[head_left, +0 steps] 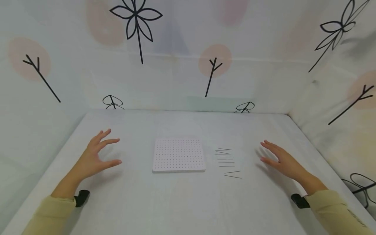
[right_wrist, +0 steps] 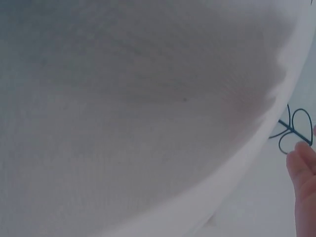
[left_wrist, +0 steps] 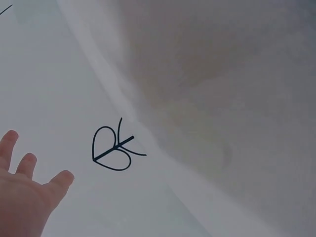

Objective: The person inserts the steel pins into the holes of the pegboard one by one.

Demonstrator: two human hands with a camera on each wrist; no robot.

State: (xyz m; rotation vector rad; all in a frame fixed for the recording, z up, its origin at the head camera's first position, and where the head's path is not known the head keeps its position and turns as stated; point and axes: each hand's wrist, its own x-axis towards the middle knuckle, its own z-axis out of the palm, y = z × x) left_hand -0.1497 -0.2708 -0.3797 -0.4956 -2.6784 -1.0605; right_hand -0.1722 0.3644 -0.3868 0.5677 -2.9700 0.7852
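A white square board [head_left: 179, 155] with rows of small holes lies near the middle of the table. Just right of it are several thin dark needle-like pins [head_left: 226, 159], lying mostly crosswise, with two apart at the near end. My left hand [head_left: 94, 159] hovers left of the board, fingers spread and thumb apart, holding nothing. To the right of the pins, my right hand [head_left: 283, 162] is also raised with fingers extended and nothing in it. Each wrist view catches only part of its hand: the left hand [left_wrist: 29, 197] at lower left, the right hand [right_wrist: 305, 182] at the right edge.
A white cloth covers the table [head_left: 176, 209]. Behind it hangs a pale curtain [head_left: 173, 81] printed with leaves and twigs, which continues along both sides. Dark wrist devices sit by each cuff, the left one [head_left: 82, 198] and the right one [head_left: 300, 200].
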